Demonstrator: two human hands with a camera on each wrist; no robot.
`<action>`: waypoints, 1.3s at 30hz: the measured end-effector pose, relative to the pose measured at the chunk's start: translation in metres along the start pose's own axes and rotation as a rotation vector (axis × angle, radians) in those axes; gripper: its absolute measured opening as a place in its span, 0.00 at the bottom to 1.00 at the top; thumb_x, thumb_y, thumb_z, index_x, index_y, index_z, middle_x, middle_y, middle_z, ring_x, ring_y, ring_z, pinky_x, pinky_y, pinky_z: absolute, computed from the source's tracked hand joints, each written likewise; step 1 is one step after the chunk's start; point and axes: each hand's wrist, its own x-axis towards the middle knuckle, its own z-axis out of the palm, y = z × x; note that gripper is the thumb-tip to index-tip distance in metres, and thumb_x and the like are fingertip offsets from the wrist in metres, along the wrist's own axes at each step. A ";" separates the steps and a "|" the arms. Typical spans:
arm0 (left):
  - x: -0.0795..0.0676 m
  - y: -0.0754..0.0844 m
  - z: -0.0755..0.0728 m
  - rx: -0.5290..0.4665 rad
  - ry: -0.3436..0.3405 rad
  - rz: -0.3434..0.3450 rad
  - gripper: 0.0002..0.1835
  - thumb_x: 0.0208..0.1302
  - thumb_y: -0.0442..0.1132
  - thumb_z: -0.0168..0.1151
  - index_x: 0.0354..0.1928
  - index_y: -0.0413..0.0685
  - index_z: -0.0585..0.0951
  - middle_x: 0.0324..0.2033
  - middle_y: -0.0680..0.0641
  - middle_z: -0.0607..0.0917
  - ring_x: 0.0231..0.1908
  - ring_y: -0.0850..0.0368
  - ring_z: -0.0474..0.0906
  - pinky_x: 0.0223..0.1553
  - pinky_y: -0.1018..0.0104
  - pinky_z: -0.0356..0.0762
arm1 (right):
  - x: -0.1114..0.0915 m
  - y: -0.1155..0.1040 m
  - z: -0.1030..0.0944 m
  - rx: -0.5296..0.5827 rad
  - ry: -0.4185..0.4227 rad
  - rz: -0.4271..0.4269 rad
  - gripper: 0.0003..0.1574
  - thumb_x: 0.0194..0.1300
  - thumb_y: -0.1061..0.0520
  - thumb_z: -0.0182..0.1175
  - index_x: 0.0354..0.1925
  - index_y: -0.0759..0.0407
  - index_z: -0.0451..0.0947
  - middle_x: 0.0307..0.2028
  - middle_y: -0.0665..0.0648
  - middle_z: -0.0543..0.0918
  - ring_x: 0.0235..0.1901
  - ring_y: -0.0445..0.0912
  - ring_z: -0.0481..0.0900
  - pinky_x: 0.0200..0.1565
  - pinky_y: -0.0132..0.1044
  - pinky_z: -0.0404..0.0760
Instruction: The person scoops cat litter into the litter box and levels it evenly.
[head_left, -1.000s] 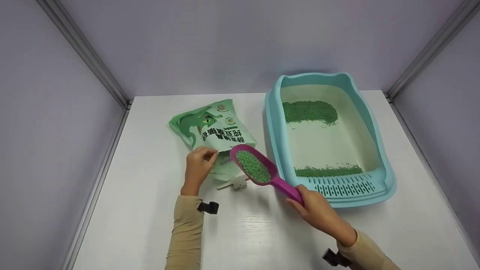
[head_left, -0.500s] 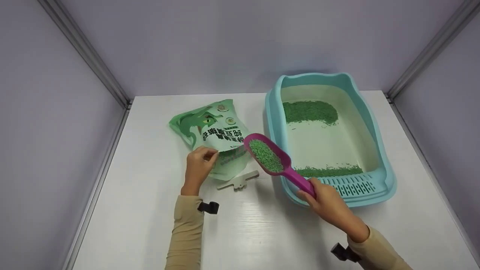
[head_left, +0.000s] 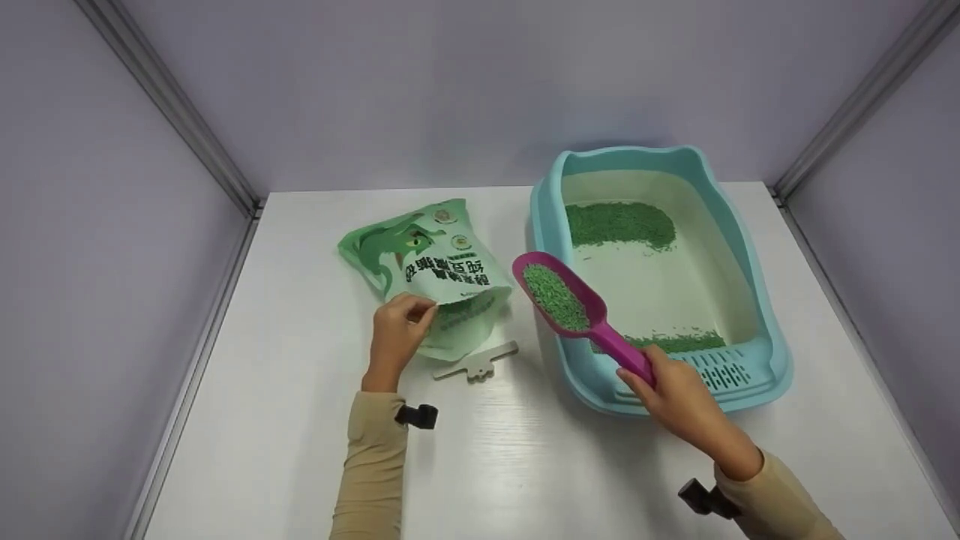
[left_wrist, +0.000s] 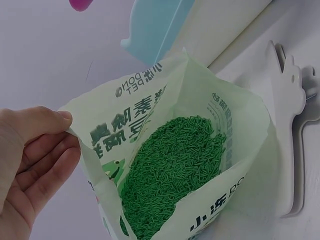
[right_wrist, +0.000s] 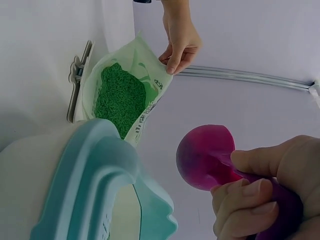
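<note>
My left hand (head_left: 397, 330) pinches the mouth edge of a green cat litter bag (head_left: 427, 247), which lies on the table with its mouth held apart. Green litter pellets (left_wrist: 170, 170) fill the inside of the bag in the left wrist view. My right hand (head_left: 679, 394) grips the handle of a magenta litter scoop (head_left: 596, 300), loaded with green pellets. The scoop is over the left rim of a blue litter box (head_left: 555, 217). Inside the box, one patch of pellets (head_left: 622, 223) lies at the back and a strip (head_left: 675, 343) at the front.
A white clip (head_left: 478, 363) lies on the white table (head_left: 480, 457) just in front of the bag's mouth. The litter box has a slotted front ledge (head_left: 724, 375). Pale walls (head_left: 480, 90) enclose the table at the back and sides.
My right hand has carried the loaded scoop away from the bag's mouth, rightward and toward the back, to the litter box rim. My left hand has stayed at the bag edge.
</note>
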 end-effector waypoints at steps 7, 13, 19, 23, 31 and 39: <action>0.000 -0.001 0.000 -0.010 -0.005 -0.009 0.03 0.59 0.32 0.67 0.33 0.39 0.86 0.29 0.43 0.86 0.30 0.52 0.84 0.34 0.65 0.85 | 0.001 0.005 -0.006 -0.014 0.016 0.004 0.16 0.63 0.58 0.64 0.42 0.68 0.73 0.20 0.54 0.74 0.19 0.38 0.64 0.21 0.27 0.62; 0.000 -0.002 0.001 -0.011 -0.004 -0.002 0.03 0.59 0.32 0.67 0.33 0.39 0.86 0.29 0.42 0.86 0.29 0.52 0.84 0.33 0.65 0.85 | 0.002 0.010 -0.012 -0.038 0.017 0.027 0.17 0.63 0.57 0.64 0.43 0.69 0.73 0.20 0.55 0.73 0.19 0.39 0.64 0.21 0.27 0.62; -0.001 -0.004 0.001 -0.009 -0.008 0.001 0.03 0.59 0.32 0.66 0.33 0.39 0.86 0.29 0.42 0.85 0.29 0.52 0.84 0.33 0.65 0.85 | 0.005 0.014 -0.018 -0.038 0.019 0.038 0.15 0.64 0.57 0.63 0.41 0.69 0.73 0.19 0.55 0.72 0.18 0.37 0.63 0.20 0.27 0.61; -0.001 -0.004 0.001 -0.005 -0.009 0.010 0.03 0.60 0.32 0.66 0.33 0.39 0.86 0.28 0.42 0.85 0.29 0.52 0.84 0.33 0.64 0.85 | 0.007 0.017 -0.022 -0.038 0.029 0.036 0.15 0.65 0.58 0.62 0.40 0.69 0.72 0.19 0.55 0.72 0.17 0.37 0.62 0.19 0.27 0.61; 0.000 -0.002 0.000 -0.014 -0.006 0.007 0.03 0.59 0.31 0.66 0.33 0.38 0.85 0.28 0.42 0.85 0.29 0.52 0.84 0.33 0.65 0.86 | 0.012 0.023 -0.033 -0.059 0.061 0.052 0.16 0.64 0.58 0.63 0.40 0.70 0.72 0.19 0.56 0.72 0.17 0.38 0.63 0.20 0.27 0.61; 0.000 -0.002 0.001 -0.023 -0.007 0.000 0.03 0.59 0.31 0.66 0.33 0.37 0.85 0.28 0.42 0.85 0.29 0.51 0.84 0.33 0.65 0.85 | 0.017 0.032 -0.039 -0.075 0.072 0.067 0.18 0.63 0.57 0.64 0.40 0.71 0.72 0.19 0.57 0.72 0.17 0.40 0.64 0.20 0.27 0.62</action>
